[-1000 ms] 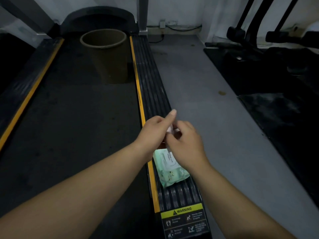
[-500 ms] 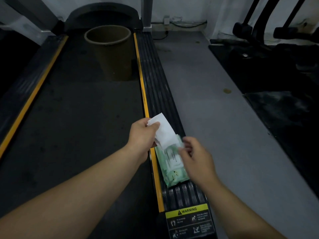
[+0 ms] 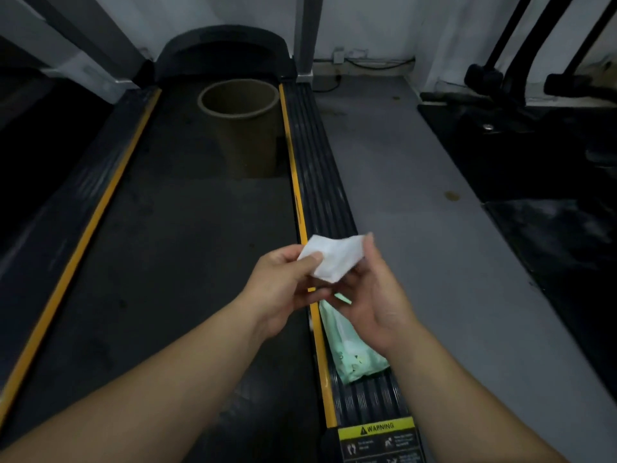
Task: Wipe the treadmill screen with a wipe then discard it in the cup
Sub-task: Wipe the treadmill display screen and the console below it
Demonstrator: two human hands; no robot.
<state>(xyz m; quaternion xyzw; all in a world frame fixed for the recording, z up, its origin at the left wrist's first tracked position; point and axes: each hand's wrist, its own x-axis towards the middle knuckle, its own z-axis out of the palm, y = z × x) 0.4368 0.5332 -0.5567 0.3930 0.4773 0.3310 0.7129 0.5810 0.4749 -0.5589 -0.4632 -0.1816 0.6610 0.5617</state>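
A white wipe (image 3: 332, 257) is held up between both hands above the treadmill's right side rail. My left hand (image 3: 283, 289) pinches its left edge with thumb and fingers. My right hand (image 3: 374, 295) holds its right edge with the fingertips. Under my right hand lies the green wipe pack (image 3: 354, 355) on the ribbed rail, partly hidden by that hand. A brown paper cup (image 3: 247, 128) stands upright on the treadmill belt at the far end, near the right rail. The treadmill screen is out of view.
The dark belt (image 3: 183, 262) runs between two yellow-striped rails. A yellow warning label (image 3: 377, 429) sits on the near rail. Grey floor (image 3: 417, 212) lies to the right, then black gym equipment (image 3: 534, 128). Grey uprights (image 3: 307, 31) rise at the far end.
The wipe came fully out of the pack. My right hand left the pack and rose to take the wipe's right edge, so both hands now hold it above the rail.
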